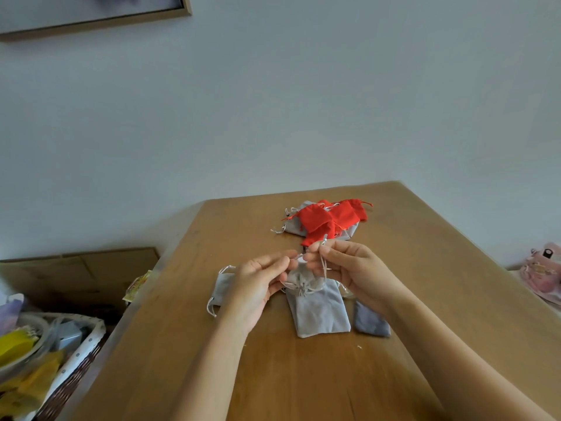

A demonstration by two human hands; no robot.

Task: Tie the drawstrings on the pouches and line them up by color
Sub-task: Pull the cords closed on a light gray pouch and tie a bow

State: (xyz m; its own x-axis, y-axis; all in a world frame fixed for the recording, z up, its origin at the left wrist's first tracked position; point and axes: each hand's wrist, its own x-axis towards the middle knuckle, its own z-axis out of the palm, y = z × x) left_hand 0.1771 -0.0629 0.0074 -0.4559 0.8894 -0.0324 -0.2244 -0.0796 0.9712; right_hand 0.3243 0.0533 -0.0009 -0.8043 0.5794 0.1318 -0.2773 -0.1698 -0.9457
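**Knot in progress on the grey pouch**

The grey pouch lies on the bench, neck gathered. The left hand pinches 1 end of its drawstring and the right hand pinches the other, lifted above the pouch. A slipped pinch would likely loosen the loop; a hard tug could drag the pouch. Beyond it sits a red and grey pile. A pale pouch lies left and a dark pouch right, neither obstructing.
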